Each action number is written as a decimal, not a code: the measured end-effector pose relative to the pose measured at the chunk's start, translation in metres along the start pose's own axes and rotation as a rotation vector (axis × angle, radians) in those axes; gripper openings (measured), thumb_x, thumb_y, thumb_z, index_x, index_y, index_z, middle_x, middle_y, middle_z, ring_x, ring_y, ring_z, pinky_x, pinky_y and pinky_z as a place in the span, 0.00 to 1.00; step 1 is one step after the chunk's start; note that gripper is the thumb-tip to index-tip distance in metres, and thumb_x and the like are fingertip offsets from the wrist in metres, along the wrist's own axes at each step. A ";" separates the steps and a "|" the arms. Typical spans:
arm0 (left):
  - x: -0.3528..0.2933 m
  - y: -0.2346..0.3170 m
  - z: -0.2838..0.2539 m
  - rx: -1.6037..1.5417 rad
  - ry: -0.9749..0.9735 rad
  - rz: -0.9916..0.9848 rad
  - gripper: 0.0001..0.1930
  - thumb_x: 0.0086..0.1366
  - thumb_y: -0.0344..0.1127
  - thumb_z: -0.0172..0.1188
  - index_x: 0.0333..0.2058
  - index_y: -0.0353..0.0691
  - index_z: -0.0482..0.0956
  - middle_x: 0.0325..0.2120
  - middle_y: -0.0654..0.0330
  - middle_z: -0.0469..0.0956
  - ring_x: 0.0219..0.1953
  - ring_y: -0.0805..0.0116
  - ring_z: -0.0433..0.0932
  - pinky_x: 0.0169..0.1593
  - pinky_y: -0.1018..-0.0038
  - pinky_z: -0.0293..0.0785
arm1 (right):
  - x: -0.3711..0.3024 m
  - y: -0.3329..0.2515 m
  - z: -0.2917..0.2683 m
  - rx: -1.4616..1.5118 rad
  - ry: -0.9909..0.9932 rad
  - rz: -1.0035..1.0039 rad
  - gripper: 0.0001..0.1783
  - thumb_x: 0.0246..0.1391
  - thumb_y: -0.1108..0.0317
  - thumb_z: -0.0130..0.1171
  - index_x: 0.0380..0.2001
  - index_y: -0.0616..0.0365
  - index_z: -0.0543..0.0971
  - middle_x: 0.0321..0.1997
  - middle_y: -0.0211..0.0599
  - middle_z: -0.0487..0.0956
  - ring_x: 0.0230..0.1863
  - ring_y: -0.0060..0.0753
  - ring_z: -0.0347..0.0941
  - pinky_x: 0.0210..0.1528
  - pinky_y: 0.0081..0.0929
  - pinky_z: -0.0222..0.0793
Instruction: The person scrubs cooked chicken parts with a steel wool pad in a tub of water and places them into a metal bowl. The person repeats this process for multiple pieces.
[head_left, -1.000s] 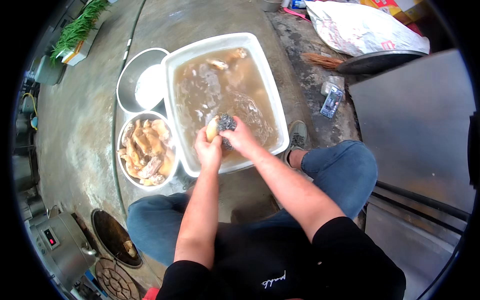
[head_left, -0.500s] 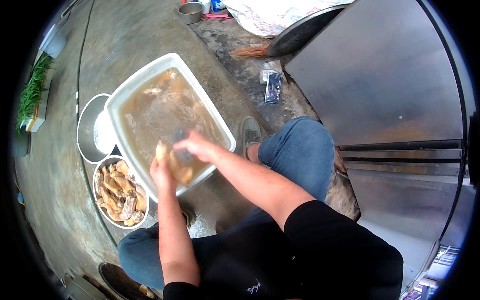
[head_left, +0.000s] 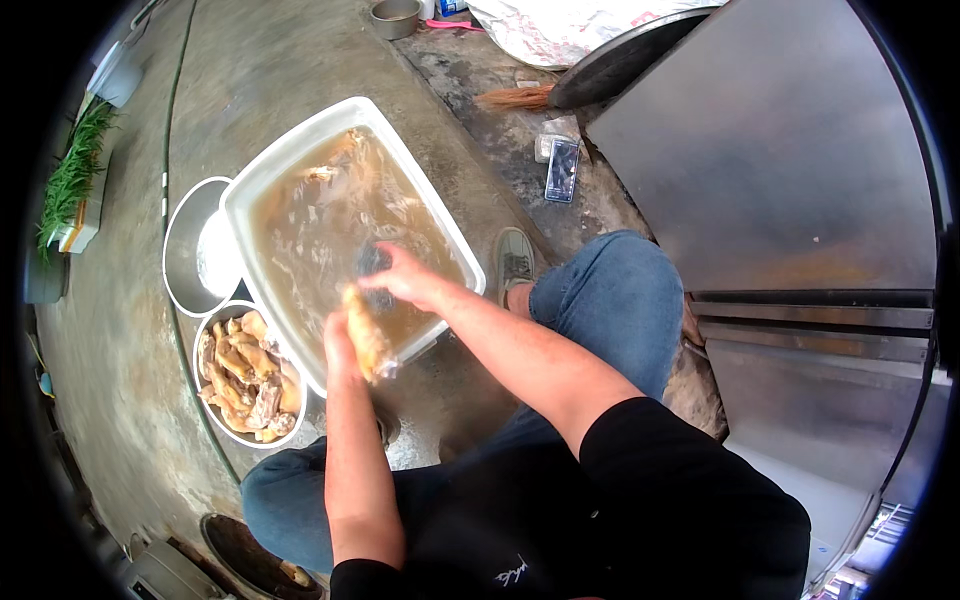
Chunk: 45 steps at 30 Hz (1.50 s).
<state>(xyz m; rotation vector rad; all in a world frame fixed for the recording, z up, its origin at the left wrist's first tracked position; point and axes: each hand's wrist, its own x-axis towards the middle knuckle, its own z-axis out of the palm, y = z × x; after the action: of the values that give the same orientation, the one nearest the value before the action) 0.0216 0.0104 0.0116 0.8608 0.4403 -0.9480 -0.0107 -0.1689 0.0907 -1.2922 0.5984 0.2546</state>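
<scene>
A pale yellowish pig's trotter (head_left: 371, 343) lies tilted in my left hand (head_left: 341, 345), over the near edge of a white tub (head_left: 285, 148) of murky brown water. My left fingers are wrapped round it from the left side. In my right hand (head_left: 406, 277) is a dark grey scouring pad (head_left: 374, 262), somewhat blurred, close above the trotter's far end. Further trotters (head_left: 320, 174) break the water's surface at the tub's far side. To the left of the tub, a round bowl (head_left: 199, 405) is heaped with several more trotters (head_left: 240, 362).
Beside the tub stands a shiny metal bowl (head_left: 190, 250). A phone (head_left: 562, 171) leans near a broom (head_left: 515, 98) on the right. Steel cabinet doors (head_left: 780, 150) rise along the right side. A hose (head_left: 170, 130) crosses the concrete at left, near a planter of green shoots (head_left: 78, 170).
My left hand has raised the trotter and turned its near end out past the tub's rim. My right hand with the scouring pad has shifted slightly away from me. The whole view has moved a little.
</scene>
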 end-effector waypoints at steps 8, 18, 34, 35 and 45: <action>0.009 -0.022 0.001 0.028 -0.028 -0.143 0.13 0.59 0.42 0.50 0.29 0.38 0.76 0.19 0.59 0.75 0.20 0.65 0.75 0.24 0.71 0.74 | 0.017 0.053 0.013 -0.296 0.173 -0.200 0.37 0.49 0.63 0.65 0.59 0.69 0.64 0.54 0.57 0.74 0.56 0.47 0.72 0.57 0.37 0.67; 0.007 -0.013 -0.012 -0.198 -0.151 -0.130 0.16 0.57 0.40 0.51 0.37 0.34 0.77 0.23 0.57 0.77 0.21 0.65 0.76 0.26 0.72 0.75 | 0.039 0.044 -0.033 0.297 0.078 -0.121 0.13 0.52 0.75 0.61 0.42 0.61 0.75 0.38 0.37 0.80 0.38 0.29 0.77 0.41 0.29 0.75; -0.012 -0.023 0.021 -0.188 -0.165 -0.261 0.15 0.54 0.48 0.51 0.30 0.40 0.74 0.17 0.62 0.70 0.16 0.67 0.70 0.20 0.71 0.68 | 0.039 0.063 -0.026 0.744 -0.100 0.062 0.15 0.54 0.78 0.58 0.45 0.63 0.72 0.37 0.39 0.79 0.35 0.33 0.78 0.41 0.31 0.75; -0.012 -0.022 0.025 -0.205 -0.152 -0.279 0.15 0.54 0.48 0.52 0.30 0.41 0.74 0.16 0.64 0.69 0.15 0.69 0.68 0.19 0.71 0.67 | 0.036 0.055 -0.029 0.773 -0.158 0.068 0.14 0.54 0.78 0.58 0.45 0.62 0.72 0.36 0.39 0.79 0.35 0.34 0.78 0.41 0.31 0.75; -0.009 -0.034 0.003 -0.194 -0.105 -0.271 0.17 0.56 0.49 0.48 0.34 0.41 0.75 0.18 0.63 0.72 0.17 0.67 0.72 0.18 0.71 0.69 | 0.032 0.074 0.012 0.693 0.051 0.118 0.09 0.57 0.69 0.58 0.29 0.64 0.74 0.25 0.42 0.77 0.26 0.39 0.76 0.33 0.36 0.76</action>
<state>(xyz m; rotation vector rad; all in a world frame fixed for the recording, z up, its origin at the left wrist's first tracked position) -0.0115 0.0024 0.0042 0.5806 0.5575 -1.1727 -0.0179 -0.1422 0.0135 -0.5967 0.7256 0.0929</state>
